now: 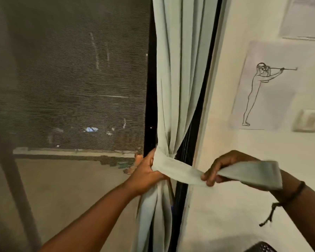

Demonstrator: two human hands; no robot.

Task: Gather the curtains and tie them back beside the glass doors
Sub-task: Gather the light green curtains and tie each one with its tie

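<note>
Left hand (pixel 147 171) grips vertical curtain (pixel 180 70); right hand (pixel 224 167) pinches tie-back (pixel 185 170) running rightward.

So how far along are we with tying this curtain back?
Done: the curtain is gathered beside the glass door, with the tie-back strip wrapped around it. In hand: the left hand grips the bunch at the wrap while the right hand pulls the strip's free end. Left: no finished knot shows yet.

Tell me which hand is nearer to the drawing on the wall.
Right. The right hand holds the loose end of the tie strip below the drawing, in front of the wall. The left hand grips the curtain farther left, by the door.
</note>
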